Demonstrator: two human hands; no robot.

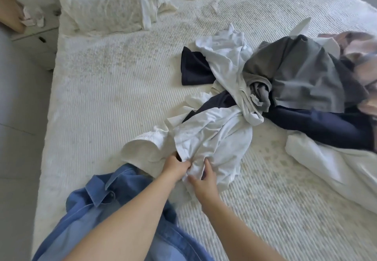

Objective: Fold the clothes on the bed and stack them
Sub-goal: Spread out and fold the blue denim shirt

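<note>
A crumpled white T-shirt [212, 138] lies at the near end of a tangled clothes pile on the bed [114, 89]. My left hand [176, 166] grips a bunch of its lower edge, fingers curled into the cloth. My right hand [204, 181] pinches the same edge just to the right, thumb and fingers closed on the fabric. Behind it lie another white shirt [226, 58], a grey shirt [299, 72] and dark navy garments [326, 126]. A blue denim shirt [114, 203] lies unfolded under my left forearm.
A white sheet or garment [330, 162] trails off at the right, with pinkish clothes [361, 56] beyond the grey shirt. Pillows [110, 1] sit at the head of the bed. A white nightstand [34, 36] stands beside the bed's left edge.
</note>
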